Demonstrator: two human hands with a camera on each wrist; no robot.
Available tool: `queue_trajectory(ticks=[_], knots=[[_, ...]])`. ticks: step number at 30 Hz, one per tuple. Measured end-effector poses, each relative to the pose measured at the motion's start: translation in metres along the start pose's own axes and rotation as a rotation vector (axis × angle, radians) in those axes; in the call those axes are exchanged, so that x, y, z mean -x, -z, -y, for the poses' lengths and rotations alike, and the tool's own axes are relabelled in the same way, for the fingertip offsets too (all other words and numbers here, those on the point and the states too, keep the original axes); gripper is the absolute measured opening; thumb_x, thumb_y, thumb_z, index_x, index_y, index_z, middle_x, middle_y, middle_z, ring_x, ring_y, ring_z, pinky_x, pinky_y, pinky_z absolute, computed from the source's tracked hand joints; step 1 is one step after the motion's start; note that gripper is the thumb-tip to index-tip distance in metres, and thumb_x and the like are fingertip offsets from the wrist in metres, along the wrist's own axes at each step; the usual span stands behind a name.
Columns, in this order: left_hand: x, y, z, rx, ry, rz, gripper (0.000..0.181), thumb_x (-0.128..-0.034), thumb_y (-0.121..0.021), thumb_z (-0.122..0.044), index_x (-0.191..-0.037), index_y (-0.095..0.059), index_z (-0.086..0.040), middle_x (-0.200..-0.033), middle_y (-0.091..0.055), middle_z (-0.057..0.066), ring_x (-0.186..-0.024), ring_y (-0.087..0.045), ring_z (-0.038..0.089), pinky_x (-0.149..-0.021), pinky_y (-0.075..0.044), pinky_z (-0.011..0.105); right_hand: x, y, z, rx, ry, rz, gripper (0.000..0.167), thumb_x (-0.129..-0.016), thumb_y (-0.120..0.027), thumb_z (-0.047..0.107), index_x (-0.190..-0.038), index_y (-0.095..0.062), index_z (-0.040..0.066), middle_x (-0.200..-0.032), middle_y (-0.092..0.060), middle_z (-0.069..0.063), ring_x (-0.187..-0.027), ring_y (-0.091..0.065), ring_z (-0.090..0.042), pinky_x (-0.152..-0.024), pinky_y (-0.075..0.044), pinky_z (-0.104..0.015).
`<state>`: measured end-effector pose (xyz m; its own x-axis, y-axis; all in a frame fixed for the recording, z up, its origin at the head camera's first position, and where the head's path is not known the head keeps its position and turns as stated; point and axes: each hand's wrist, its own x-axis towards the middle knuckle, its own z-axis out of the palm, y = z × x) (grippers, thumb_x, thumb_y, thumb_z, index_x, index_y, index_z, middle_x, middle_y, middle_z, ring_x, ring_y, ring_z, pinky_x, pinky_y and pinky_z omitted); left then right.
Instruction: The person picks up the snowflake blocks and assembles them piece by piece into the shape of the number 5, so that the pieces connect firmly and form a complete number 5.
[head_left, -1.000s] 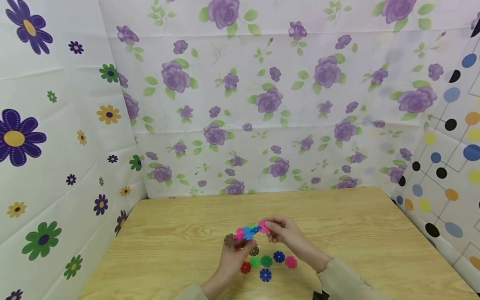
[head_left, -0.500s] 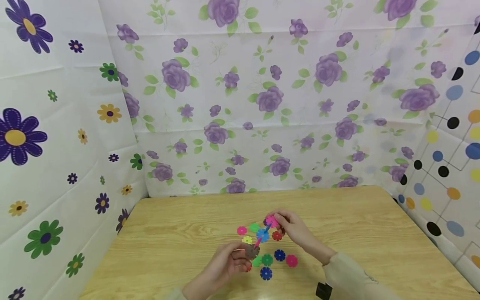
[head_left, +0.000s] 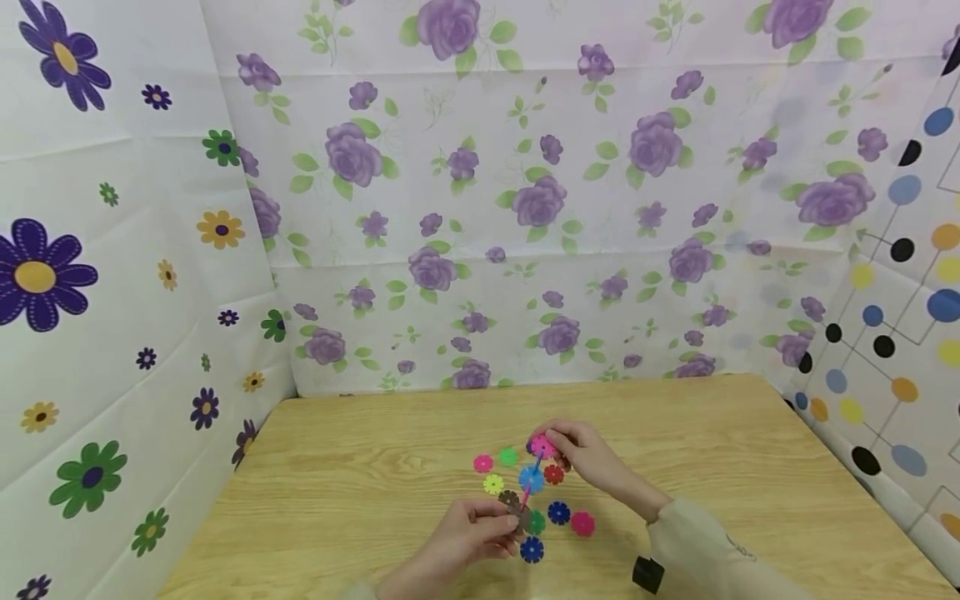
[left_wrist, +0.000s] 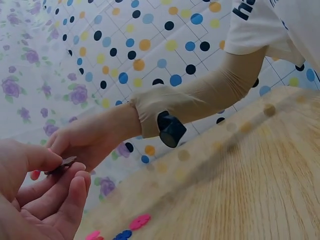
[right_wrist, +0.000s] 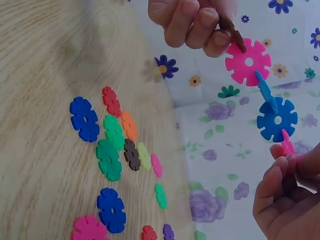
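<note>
A chain of notched plastic snowflake discs hangs between my two hands above the table. My left hand (head_left: 468, 533) pinches the brown disc (right_wrist: 231, 31) at one end between thumb and fingers. Slotted onto that brown piece is a pink disc (right_wrist: 237, 64), followed by an edge-on blue disc (right_wrist: 265, 91) and a second, face-on blue disc (right_wrist: 266, 123). At the far end, my right hand (head_left: 588, 458) pinches another pink disc (right_wrist: 287, 143), partly covered by its fingers. In the left wrist view the brown disc (left_wrist: 65, 164) shows edge-on between the fingertips.
Several loose discs lie on the wooden table (head_left: 337, 467) below the chain, among them a dark blue one (head_left: 532, 550), a pink one (head_left: 582, 524), a yellow one (head_left: 493, 484) and a red one (head_left: 554, 474). Patterned cloths (head_left: 487, 208) enclose the table's back and sides.
The chain has swung from nearly level to slanting down toward me. My left hand has shifted its hold on the brown disc and moved nearer; the right has risen slightly with the pink end.
</note>
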<state>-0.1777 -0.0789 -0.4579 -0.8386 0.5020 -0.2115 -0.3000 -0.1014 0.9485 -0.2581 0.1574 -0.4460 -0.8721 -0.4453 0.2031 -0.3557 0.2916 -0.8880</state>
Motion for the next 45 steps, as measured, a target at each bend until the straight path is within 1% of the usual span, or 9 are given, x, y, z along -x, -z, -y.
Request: queue_trajectory(ticks=[4, 8, 10, 15, 19, 25, 31, 36, 45], knots=[[-0.001, 0.000, 0.005, 0.002, 0.009, 0.012, 0.016, -0.0902, -0.068, -0.017, -0.099, -0.070, -0.004, -0.078, -0.072, -0.002, -0.070, -0.068, 0.007, -0.065, -0.056, 0.019, -0.001, 0.000, -0.002, -0.016, -0.022, 0.028, 0.034, -0.105, -0.040, 0.027, -0.116, -0.064, 0.005, -0.070, -0.047, -0.018, -0.054, -0.038, -0.017, -0.051, -0.040, -0.025], [-0.002, 0.001, 0.007, -0.003, 0.002, 0.002, 0.015, -0.0895, -0.069, -0.017, -0.099, -0.069, -0.004, -0.078, -0.073, -0.002, -0.070, -0.069, 0.007, -0.065, -0.056, 0.019, -0.003, -0.001, -0.004, -0.038, -0.025, 0.034, 0.036, -0.106, -0.038, 0.025, -0.121, -0.062, 0.002, -0.072, -0.048, -0.022, -0.055, -0.040, -0.022, -0.051, -0.042, -0.024], [-0.002, 0.001, 0.007, -0.012, -0.008, -0.013, 0.015, -0.0899, -0.068, -0.015, -0.100, -0.069, -0.004, -0.080, -0.074, -0.001, -0.071, -0.069, 0.007, -0.065, -0.056, 0.019, -0.004, -0.001, -0.006, -0.044, -0.024, 0.029, 0.038, -0.106, -0.036, 0.025, -0.123, -0.060, 0.000, -0.073, -0.050, -0.021, -0.056, -0.042, -0.023, -0.052, -0.044, -0.024], [-0.006, 0.003, 0.010, -0.045, -0.036, -0.081, 0.019, -0.0905, -0.067, -0.012, -0.104, -0.068, 0.001, -0.084, -0.074, 0.003, -0.073, -0.069, 0.008, -0.065, -0.056, 0.020, -0.004, -0.001, -0.015, -0.072, -0.037, 0.029, 0.040, -0.107, -0.035, 0.026, -0.124, -0.055, -0.005, -0.084, -0.059, -0.022, -0.063, -0.055, -0.021, -0.057, -0.052, -0.032], [-0.008, 0.008, 0.016, -0.072, -0.039, -0.134, 0.027, -0.0914, -0.066, -0.013, -0.112, -0.067, 0.004, -0.084, -0.073, 0.001, -0.073, -0.067, 0.008, -0.068, -0.057, 0.021, 0.000, -0.003, -0.021, -0.091, -0.063, 0.079, 0.040, -0.106, -0.036, 0.026, -0.121, -0.057, -0.004, -0.094, -0.062, -0.025, -0.073, -0.064, -0.026, -0.065, -0.057, -0.042], [-0.012, 0.012, 0.020, -0.029, -0.027, -0.198, 0.032, -0.0897, -0.069, -0.015, -0.115, -0.066, 0.003, -0.080, -0.072, -0.003, -0.071, -0.066, 0.006, -0.067, -0.056, 0.020, 0.004, -0.005, -0.029, -0.009, -0.027, 0.139, 0.034, -0.106, -0.038, 0.022, -0.117, -0.062, 0.001, -0.098, -0.064, -0.021, -0.080, -0.065, -0.024, -0.068, -0.058, -0.038], [-0.015, 0.017, 0.022, 0.014, -0.033, -0.171, 0.026, -0.0923, -0.065, -0.013, -0.112, -0.066, 0.004, -0.076, -0.070, -0.004, -0.069, -0.065, 0.005, -0.065, -0.054, 0.017, 0.008, -0.007, -0.034, 0.115, -0.003, 0.199, 0.029, -0.104, -0.043, 0.020, -0.109, -0.065, 0.000, -0.100, -0.066, -0.019, -0.084, -0.065, -0.023, -0.067, -0.056, -0.030], [-0.017, 0.021, 0.024, 0.005, -0.017, -0.156, 0.026, -0.0938, -0.063, -0.015, -0.113, -0.067, 0.003, -0.075, -0.068, -0.005, -0.069, -0.063, 0.004, -0.064, -0.051, 0.016, 0.010, -0.009, -0.036, 0.155, -0.015, 0.223, 0.028, -0.104, -0.044, 0.021, -0.107, -0.066, 0.004, -0.103, -0.066, -0.016, -0.087, -0.065, -0.026, -0.067, -0.054, -0.027], [-0.017, 0.024, 0.024, -0.035, 0.003, -0.161, 0.030, -0.0949, -0.062, -0.017, -0.118, -0.065, 0.002, -0.075, -0.066, -0.007, -0.069, -0.061, 0.002, -0.064, -0.051, 0.016, 0.012, -0.009, -0.041, 0.134, 0.008, 0.271, 0.026, -0.103, -0.044, 0.013, -0.105, -0.067, 0.001, -0.104, -0.067, -0.018, -0.090, -0.066, -0.031, -0.077, -0.056, -0.028]])
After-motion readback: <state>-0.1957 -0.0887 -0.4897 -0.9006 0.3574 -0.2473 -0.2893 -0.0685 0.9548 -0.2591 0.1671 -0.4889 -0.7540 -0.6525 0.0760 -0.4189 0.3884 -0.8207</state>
